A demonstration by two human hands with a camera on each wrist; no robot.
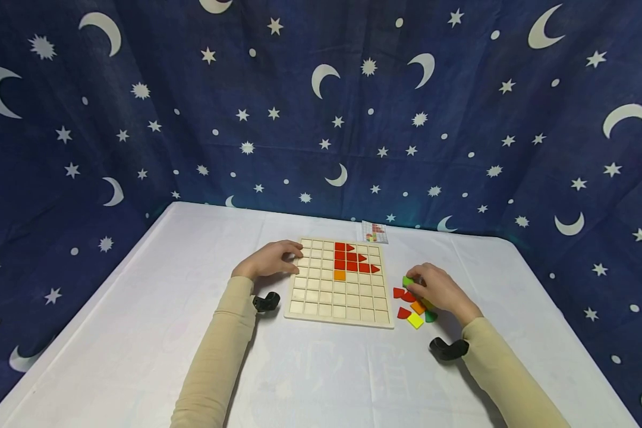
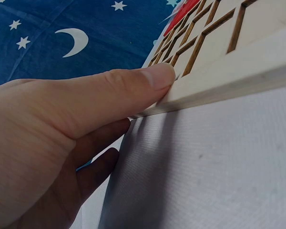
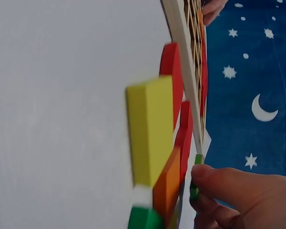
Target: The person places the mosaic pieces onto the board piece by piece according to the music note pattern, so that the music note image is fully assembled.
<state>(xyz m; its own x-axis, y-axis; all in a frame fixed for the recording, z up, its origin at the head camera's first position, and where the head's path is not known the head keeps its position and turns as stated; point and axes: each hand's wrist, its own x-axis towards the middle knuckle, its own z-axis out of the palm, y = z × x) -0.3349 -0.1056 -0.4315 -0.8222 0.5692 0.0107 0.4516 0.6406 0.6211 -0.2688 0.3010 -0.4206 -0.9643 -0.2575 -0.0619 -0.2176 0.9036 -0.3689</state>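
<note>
Right hand (image 1: 436, 288): grip clamped on a flat light-green piece (image 1: 408, 280), thumb and fingertip together on it; lifted clear or not, can't tell. Palm down, fingers curled, forearm in a beige sleeve (image 1: 505, 371) coming from the lower right.

Left hand (image 1: 267, 260): grip apart, thumb and index spread along the left edge of a square pale wooden grid board (image 1: 339, 323). Left wrist view has the thumb lying on top of the rim, other fingers loosely bent beside it. Forearm slants up from the lower left.

Board lies flat on the white-cloth-covered tabletop (image 1: 299, 374), between the hands. On it: red square and triangular pieces (image 1: 351, 267) in three rows, each row pointed at its right end, longest nearest the person; an orange square piece (image 1: 339, 275) directly below the leftmost red column.

Loose pieces sit right of the board, under and near the right hand: red rounded pieces (image 1: 403, 313), an orange square (image 1: 417, 307), a yellow square (image 1: 415, 321), a dark-green rounded piece (image 1: 431, 317). Small printed pattern card (image 1: 375, 232) just beyond the board's far edge.
</note>
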